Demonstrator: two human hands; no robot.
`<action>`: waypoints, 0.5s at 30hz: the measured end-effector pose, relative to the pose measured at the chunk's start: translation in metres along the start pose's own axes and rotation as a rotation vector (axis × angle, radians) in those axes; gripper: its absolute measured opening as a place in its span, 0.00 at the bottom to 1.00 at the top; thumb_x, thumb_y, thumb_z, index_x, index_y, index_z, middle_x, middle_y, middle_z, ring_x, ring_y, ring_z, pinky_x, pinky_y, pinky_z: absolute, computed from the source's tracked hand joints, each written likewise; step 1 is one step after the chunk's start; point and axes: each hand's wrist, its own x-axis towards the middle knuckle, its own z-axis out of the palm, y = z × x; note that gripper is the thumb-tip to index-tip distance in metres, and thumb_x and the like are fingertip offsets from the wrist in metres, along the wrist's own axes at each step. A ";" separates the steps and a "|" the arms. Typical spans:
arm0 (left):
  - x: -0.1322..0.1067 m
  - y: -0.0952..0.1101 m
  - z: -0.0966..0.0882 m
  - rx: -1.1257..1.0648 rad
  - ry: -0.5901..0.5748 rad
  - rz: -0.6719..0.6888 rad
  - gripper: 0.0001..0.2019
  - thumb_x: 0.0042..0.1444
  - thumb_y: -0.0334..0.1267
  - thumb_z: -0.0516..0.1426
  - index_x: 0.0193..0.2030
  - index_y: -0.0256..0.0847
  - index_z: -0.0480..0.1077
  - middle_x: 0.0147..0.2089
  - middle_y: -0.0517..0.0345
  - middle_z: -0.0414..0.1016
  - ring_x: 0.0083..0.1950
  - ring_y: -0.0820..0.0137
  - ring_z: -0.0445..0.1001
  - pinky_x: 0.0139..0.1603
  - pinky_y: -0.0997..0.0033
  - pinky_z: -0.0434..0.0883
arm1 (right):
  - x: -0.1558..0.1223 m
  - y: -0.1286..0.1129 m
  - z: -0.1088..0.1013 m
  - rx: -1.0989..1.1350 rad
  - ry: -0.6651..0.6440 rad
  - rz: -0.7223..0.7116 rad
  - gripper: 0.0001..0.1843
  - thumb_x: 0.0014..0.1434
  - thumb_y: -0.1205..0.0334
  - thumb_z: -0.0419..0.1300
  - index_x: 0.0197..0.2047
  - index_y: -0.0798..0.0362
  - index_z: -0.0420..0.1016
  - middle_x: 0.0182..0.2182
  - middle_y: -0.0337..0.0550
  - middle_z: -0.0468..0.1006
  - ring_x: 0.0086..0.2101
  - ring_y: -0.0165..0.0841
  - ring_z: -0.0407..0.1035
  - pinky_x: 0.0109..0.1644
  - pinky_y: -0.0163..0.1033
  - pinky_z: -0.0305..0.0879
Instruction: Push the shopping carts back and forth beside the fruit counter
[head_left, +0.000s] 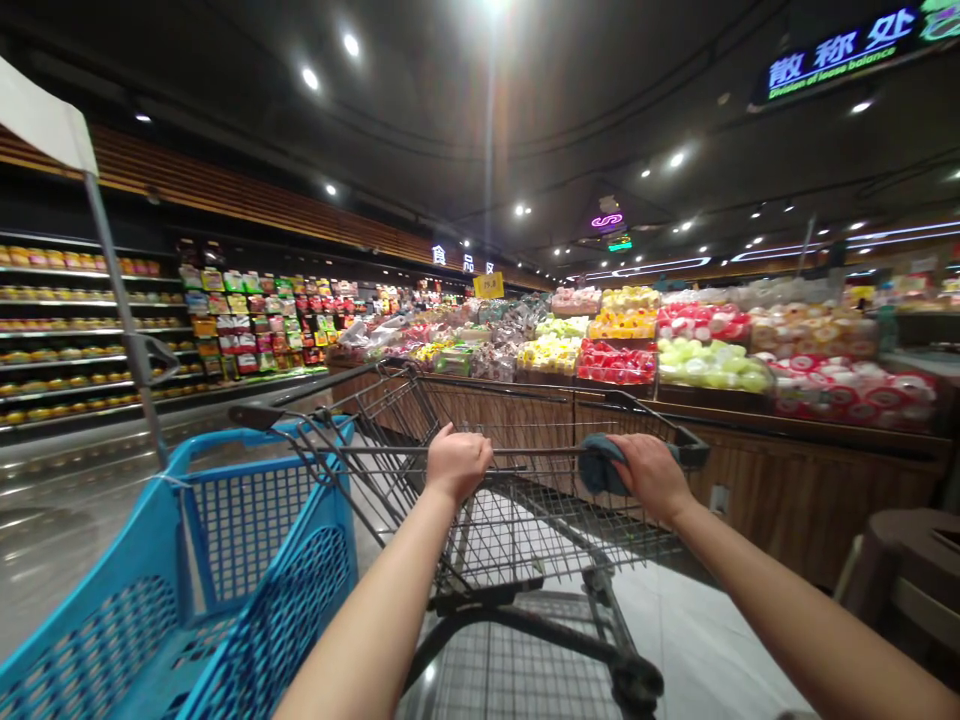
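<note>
Dark metal-wire shopping cart, open-meshed and unladen, standing before a wood-panelled display counter and beside a blue plastic trolley. The left hand is clenched around the cart's near crossbar; the right hand grasps a bunched blue-grey cloth against the same bar, toward its right end.

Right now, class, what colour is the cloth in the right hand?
The cloth is a dark greyish blue, seen best in the head view.
</note>
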 end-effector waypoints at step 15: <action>0.006 0.008 0.005 0.080 0.013 -0.069 0.26 0.64 0.41 0.44 0.23 0.42 0.78 0.30 0.49 0.82 0.34 0.62 0.79 0.49 0.57 0.66 | 0.023 -0.069 0.009 0.006 0.075 0.194 0.19 0.66 0.55 0.49 0.56 0.50 0.70 0.46 0.46 0.76 0.49 0.40 0.66 0.63 0.52 0.47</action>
